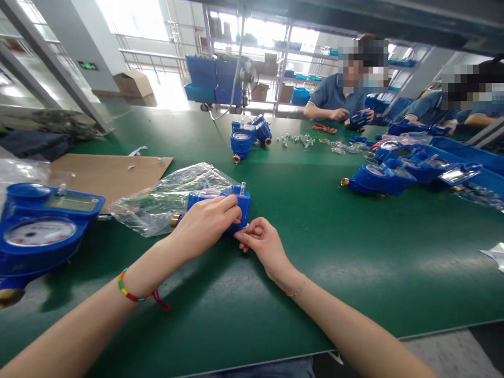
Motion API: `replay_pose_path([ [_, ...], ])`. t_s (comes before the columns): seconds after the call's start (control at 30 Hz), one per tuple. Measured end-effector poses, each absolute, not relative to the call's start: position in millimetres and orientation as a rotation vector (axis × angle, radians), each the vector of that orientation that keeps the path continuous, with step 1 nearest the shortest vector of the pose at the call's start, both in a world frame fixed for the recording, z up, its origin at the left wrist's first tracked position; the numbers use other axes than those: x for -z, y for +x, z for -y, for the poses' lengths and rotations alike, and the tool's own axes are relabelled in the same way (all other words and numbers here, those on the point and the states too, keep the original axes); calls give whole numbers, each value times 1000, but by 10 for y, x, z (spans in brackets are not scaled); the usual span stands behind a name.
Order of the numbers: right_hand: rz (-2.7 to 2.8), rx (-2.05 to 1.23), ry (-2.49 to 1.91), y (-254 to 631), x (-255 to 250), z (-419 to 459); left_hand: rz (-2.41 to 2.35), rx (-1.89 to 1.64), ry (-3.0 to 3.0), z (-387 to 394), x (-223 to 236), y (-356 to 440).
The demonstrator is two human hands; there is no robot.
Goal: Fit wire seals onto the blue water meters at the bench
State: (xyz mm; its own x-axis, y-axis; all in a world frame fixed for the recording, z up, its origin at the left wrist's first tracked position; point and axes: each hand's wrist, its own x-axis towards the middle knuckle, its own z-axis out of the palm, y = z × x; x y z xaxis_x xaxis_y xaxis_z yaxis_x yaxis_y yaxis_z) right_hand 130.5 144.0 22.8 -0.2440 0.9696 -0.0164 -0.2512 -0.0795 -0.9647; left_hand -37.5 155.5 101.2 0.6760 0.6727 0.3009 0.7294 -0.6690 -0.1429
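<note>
A blue water meter point(244, 203) with a brass end lies on the green table in front of me. My left hand point(210, 220) is closed over its top, bent fingers against the blue casing and hiding most of it. Close to the meter's lower right side, my right hand point(265, 244) has thumb and fingertips pinched together. Whatever sits in that pinch is too small or too hidden to name. A crumpled clear plastic bag point(157, 202) spreads out behind and left of the meter.
At the near left stands another water meter point(39, 231) beside a cardboard sheet point(114, 176). Two meters point(242, 139) stand farther back, near scattered small metal parts point(301, 140). More meters point(381, 176) cluster at right. Across the table, a co-worker point(334, 94) handles a blue part.
</note>
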Motion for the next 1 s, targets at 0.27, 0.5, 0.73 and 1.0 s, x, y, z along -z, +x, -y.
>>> replay_pose_path([
  [0.27, 1417, -1765, -1198, 1734, -361, -1239, 1823, 674, -2677, -1081, -667, -646],
  [0.5, 1076, -2336, -882, 1556, -232, -1142, 2645, 1939, -2231, -774, -301, -543],
  [0.73, 1028, -2009, -795, 1472, -253, -1188, 2771, 2986, -1737, -569, -244, -241],
  [1.0, 1090, -1897, -767, 1570, -327, -1198, 2824, 3230, -1449, -532, -201, -136],
])
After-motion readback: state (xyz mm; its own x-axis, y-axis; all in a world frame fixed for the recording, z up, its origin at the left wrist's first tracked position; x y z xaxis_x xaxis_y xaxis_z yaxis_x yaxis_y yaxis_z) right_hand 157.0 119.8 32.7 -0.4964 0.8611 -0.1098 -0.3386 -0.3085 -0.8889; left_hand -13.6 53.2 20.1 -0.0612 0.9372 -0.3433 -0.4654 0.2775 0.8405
